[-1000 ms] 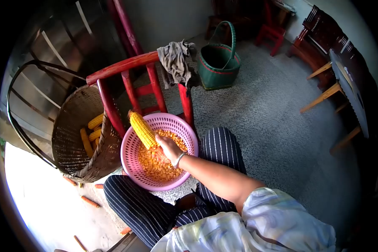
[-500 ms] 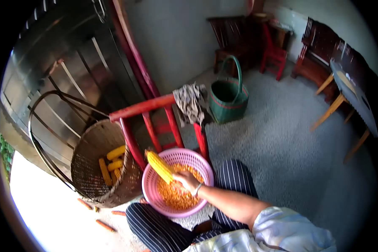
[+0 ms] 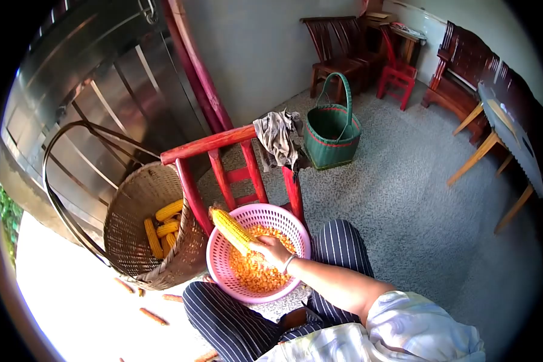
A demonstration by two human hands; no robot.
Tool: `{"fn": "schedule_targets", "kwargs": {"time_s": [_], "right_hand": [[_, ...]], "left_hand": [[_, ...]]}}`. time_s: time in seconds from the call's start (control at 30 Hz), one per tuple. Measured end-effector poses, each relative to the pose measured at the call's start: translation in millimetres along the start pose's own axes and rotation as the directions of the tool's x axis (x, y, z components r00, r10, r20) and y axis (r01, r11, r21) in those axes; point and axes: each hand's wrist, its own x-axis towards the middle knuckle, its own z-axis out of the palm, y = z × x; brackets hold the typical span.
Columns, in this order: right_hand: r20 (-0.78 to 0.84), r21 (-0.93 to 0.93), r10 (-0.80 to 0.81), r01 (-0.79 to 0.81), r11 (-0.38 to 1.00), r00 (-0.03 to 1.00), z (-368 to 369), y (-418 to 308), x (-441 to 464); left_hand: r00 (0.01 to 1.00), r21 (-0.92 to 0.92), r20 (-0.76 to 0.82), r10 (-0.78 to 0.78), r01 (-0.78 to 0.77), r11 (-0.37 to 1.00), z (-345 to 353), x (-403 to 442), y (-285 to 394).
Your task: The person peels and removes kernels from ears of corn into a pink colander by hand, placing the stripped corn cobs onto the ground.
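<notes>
My right hand [image 3: 271, 251] is wrapped round the lower end of a yellow corn cob [image 3: 232, 230], which tilts up to the left over a pink perforated basin [image 3: 218, 265]. Loose corn kernels [image 3: 259, 273] cover the basin's bottom beneath the hand. My left hand is out of sight. The basin rests between my striped knees, in front of a red wooden chair [image 3: 214, 143]. At the left, a woven basket [image 3: 123, 211] holds several yellow cobs [image 3: 169, 228].
A grey cloth [image 3: 277, 139] hangs over the chair's top corner. Behind it stands a green basket [image 3: 332, 145]. Stripped cobs [image 3: 153, 316] lie on the bright floor at lower left. Dark wooden seats [image 3: 338, 54] and a wooden-legged table [image 3: 513, 142] stand farther off.
The view has tilted upward, so the basin and chair appear lower and farther right than in the oldest frame. My right hand still holds the cob over the basin.
</notes>
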Motion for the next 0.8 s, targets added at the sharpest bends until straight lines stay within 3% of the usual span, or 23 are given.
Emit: {"fn": "schedule_targets", "kwargs": {"time_s": [0.17, 0.2, 0.23, 0.27, 0.3, 0.33, 0.37, 0.4, 0.43, 0.47, 0.53, 0.57, 0.6, 0.63, 0.7, 0.73, 0.8], "right_hand": [[-0.094, 0.022, -0.064, 0.067, 0.998, 0.994, 5.1, -6.4, -4.5], [-0.130, -0.068, -0.160, 0.152, 0.986, 0.979, 1.8, 4.0, 2.9], [-0.072, -0.201, -0.278, 0.259, 0.945, 0.958, -6.5, 11.0, 9.8], [-0.068, -0.191, -0.302, 0.285, 0.939, 0.951, -4.1, 8.6, 7.9], [-0.049, -0.108, -0.209, 0.203, 0.973, 0.977, -0.6, -3.9, -1.9], [-0.043, -0.074, -0.207, 0.203, 0.976, 0.977, 2.6, -9.9, -6.6], [-0.012, -0.044, -0.245, 0.245, 0.969, 0.969, 2.3, -4.1, -1.6], [-0.004, -0.209, -0.292, 0.285, 0.936, 0.956, 2.4, -8.6, -5.2], [0.037, -0.237, -0.244, 0.245, 0.940, 0.969, -2.2, -2.5, -0.4], [0.077, -0.398, -0.359, 0.359, 0.844, 0.930, -2.9, -4.1, -0.9], [0.169, -0.592, -0.602, 0.569, 0.571, 0.780, 3.7, -11.4, -5.5], [0.214, -0.637, -0.715, 0.650, 0.414, 0.666, 6.6, -14.3, -9.8], [0.200, -0.692, -0.589, 0.539, 0.481, 0.783, 6.0, -16.4, -15.7], [0.260, -0.703, -0.625, 0.588, 0.400, 0.736, 5.8, -15.6, -17.6], [0.222, -0.684, -0.535, 0.521, 0.511, 0.815, -0.5, -2.4, -14.6], [0.289, -0.687, -0.574, 0.584, 0.432, 0.766, -3.2, -1.0, -11.0], [0.280, -0.712, -0.446, 0.495, 0.497, 0.850, -6.4, 3.7, -11.1]], "left_hand": [[0.985, -0.317, -0.049, 0.165, -0.172, 0.933, 5.2, 5.6, 42.8], [0.979, -0.403, -0.057, 0.198, -0.204, 0.892, 11.0, 7.4, 50.8], [0.981, -0.482, -0.037, 0.189, -0.183, 0.857, 19.0, 6.5, 53.8], [0.994, -0.535, 0.021, 0.103, -0.075, 0.841, 24.2, 4.1, 51.4], [0.988, -0.559, 0.135, -0.072, 0.136, 0.818, 46.0, -3.0, 41.3], [0.881, -0.597, 0.203, -0.426, 0.457, 0.660, 71.8, -4.8, 30.1], [0.772, -0.421, 0.390, -0.502, 0.634, 0.649, 99.3, -18.8, -8.3], [0.580, -0.325, 0.390, -0.715, 0.814, 0.482, 121.6, -37.4, -47.9], [0.492, -0.246, 0.376, -0.785, 0.870, 0.427, 134.6, -61.0, -80.9], [0.325, -0.335, 0.423, -0.846, 0.923, 0.187, 144.4, -83.8, -115.0], [0.152, -0.298, 0.462, -0.874, 0.954, 0.008, 163.6, -101.7, -143.4], [0.158, -0.328, 0.519, -0.840, 0.944, -0.025, 167.8, -103.9, -142.6], [0.255, -0.425, 0.633, -0.731, 0.904, -0.053, 173.4, -105.8, -146.1], [0.350, -0.505, 0.719, -0.601, 0.857, -0.104, 179.6, -111.1, -152.5], [0.257, -0.482, 0.716, -0.649, 0.854, -0.193, 186.1, -117.1, -166.0], [0.252, -0.477, 0.692, -0.676, 0.863, -0.166, 189.3, -117.5, -162.9], [0.282, -0.475, 0.690, -0.666, 0.871, -0.122, 192.8, -123.2, -164.8]]}}
